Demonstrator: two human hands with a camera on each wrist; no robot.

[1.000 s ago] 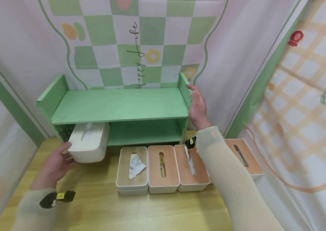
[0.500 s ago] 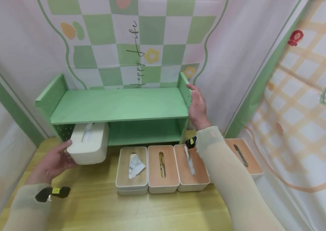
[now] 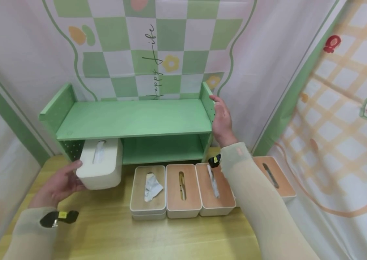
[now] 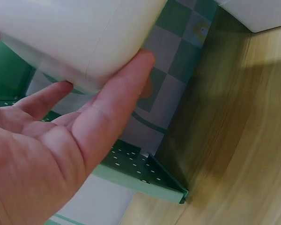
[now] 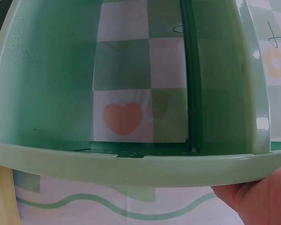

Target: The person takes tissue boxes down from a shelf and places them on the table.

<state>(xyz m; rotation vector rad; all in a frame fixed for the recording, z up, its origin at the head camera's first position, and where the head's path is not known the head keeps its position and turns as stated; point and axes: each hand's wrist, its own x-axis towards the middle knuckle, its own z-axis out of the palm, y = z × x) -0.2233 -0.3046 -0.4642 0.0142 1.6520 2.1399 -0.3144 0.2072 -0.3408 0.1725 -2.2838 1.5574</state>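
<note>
In the head view my left hand (image 3: 60,185) grips a white tissue box (image 3: 101,162) at its near left corner, thumb at the top edge. A tissue pokes from the slot in its lid. The box's rear part sits under the top board of a green shelf (image 3: 134,117), and its front juts out. The left wrist view shows fingers (image 4: 114,101) along the underside of the white box (image 4: 84,42). My right hand (image 3: 223,122) rests with extended fingers against the outside of the shelf's right side panel (image 3: 208,104). In the right wrist view only part of that hand (image 5: 267,199) shows, at the panel's edge.
Three tissue boxes with wood-look lids stand side by side before the shelf: one left (image 3: 139,187), one middle (image 3: 191,187), one right (image 3: 225,191). Another such box (image 3: 279,173) lies beyond my right forearm. Patterned curtains (image 3: 248,43) enclose the wooden table (image 3: 131,238).
The white tissue box has slid a little farther out of the shelf, toward me. My left hand has shifted slightly left with its grip on the box kept. My right hand stays put.
</note>
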